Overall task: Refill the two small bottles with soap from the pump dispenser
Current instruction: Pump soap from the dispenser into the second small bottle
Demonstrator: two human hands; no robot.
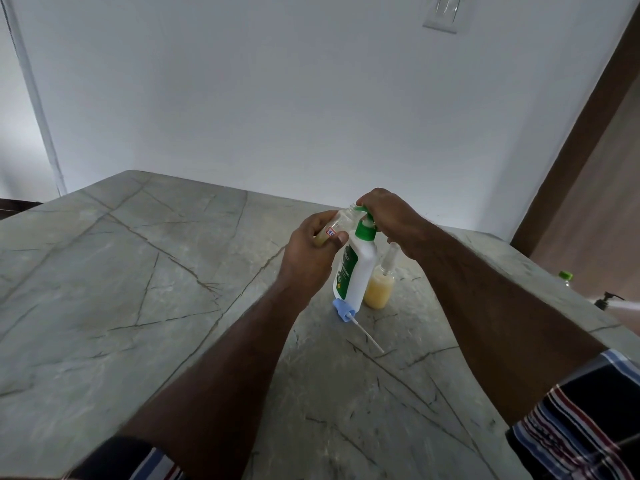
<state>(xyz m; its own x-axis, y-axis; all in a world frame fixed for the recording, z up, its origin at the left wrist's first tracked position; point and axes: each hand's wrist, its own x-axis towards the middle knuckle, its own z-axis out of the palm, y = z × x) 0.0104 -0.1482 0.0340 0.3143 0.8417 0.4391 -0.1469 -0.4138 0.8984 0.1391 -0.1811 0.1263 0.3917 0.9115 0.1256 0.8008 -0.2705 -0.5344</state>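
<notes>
A white pump dispenser point(356, 271) with a green head and green label stands on the grey stone table point(138, 289). My right hand point(388, 216) rests over the green pump head, fingers curled around it. My left hand point(308, 251) grips a small clear bottle point(341, 220), tilted with its open mouth at the pump's spout. A second small bottle point(380, 289), filled with yellow soap and wearing a clear cap, stands just right of the dispenser. A blue pump cap with a white dip tube point(346, 311) lies on the table at the dispenser's base.
A white wall rises behind the table. At the right edge, past the table, a green-capped bottle point(565, 277) and a dark pump dispenser point(606, 301) are partly visible. A brown door frame point(571, 140) runs up the right side.
</notes>
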